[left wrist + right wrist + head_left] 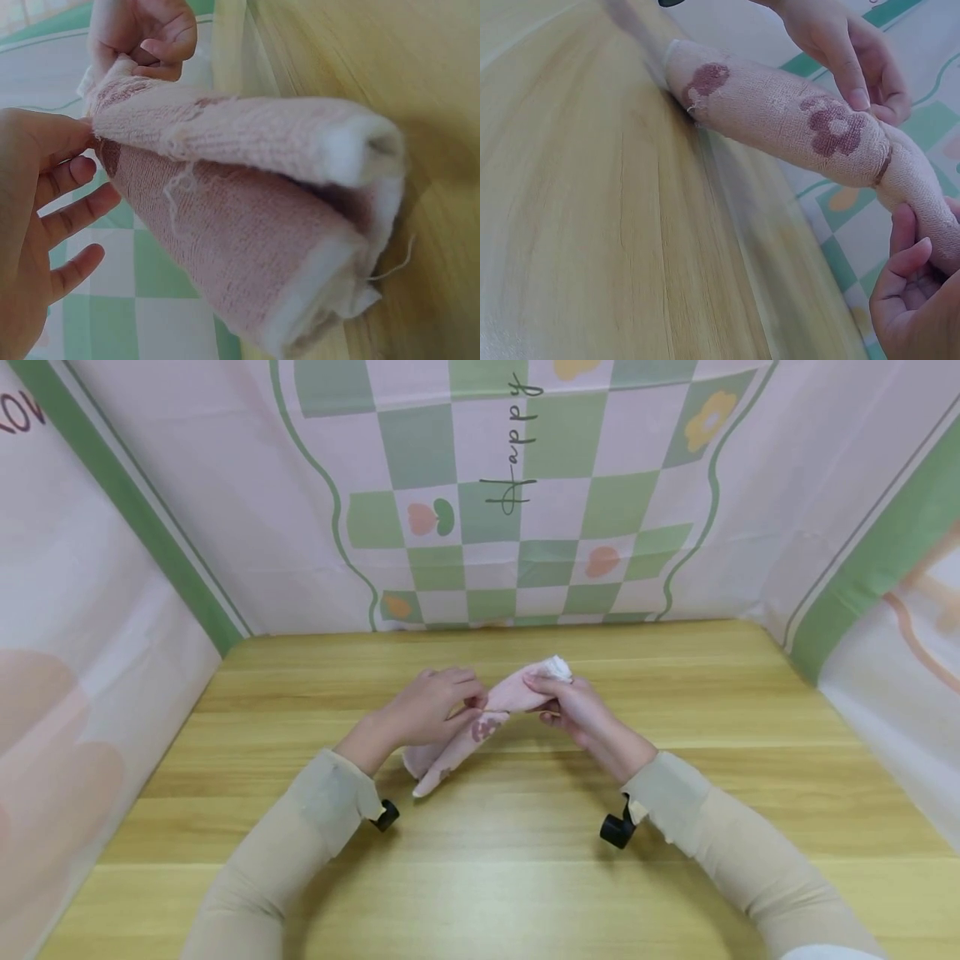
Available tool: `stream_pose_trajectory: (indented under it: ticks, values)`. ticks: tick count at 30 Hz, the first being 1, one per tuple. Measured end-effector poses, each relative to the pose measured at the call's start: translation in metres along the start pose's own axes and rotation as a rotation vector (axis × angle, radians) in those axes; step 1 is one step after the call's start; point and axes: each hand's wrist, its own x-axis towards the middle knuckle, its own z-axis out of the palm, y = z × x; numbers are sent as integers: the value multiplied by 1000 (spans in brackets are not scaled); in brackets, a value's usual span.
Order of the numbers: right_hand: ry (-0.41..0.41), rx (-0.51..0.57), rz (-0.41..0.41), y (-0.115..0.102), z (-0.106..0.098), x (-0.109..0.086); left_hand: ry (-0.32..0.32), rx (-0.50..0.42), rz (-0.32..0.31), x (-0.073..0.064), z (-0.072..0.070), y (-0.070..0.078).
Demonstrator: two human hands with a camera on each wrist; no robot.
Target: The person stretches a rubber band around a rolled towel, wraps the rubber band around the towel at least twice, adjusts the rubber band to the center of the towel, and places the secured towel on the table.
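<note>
A pink towel [517, 692] with darker flower patterns is rolled up and held at a slant above the table. A thin brown band [886, 166] circles the roll and cinches it to a narrow waist. At that waist my left hand [438, 706] pinches the band between thumb and forefinger, its other fingers spread apart in the left wrist view. My right hand [581, 710] grips the narrower section near the white far end. The nearer end splits into two rolled halves, with loose threads [178, 191] hanging from the pile.
Beneath is a wooden table [495, 877]. A printed cloth [562, 510] with green checks hangs behind it, and similar cloth walls stand on both sides. Black wrist cameras [617, 831] stick out from beige sleeves [750, 852].
</note>
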Motion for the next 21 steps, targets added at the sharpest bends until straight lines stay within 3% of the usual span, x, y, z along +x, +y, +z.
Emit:
stream_pose_trajectory:
  ticks: [21]
  values:
    - [-20, 19, -1, -2, -5, -3, 47, -44, 67, -1, 2, -3]
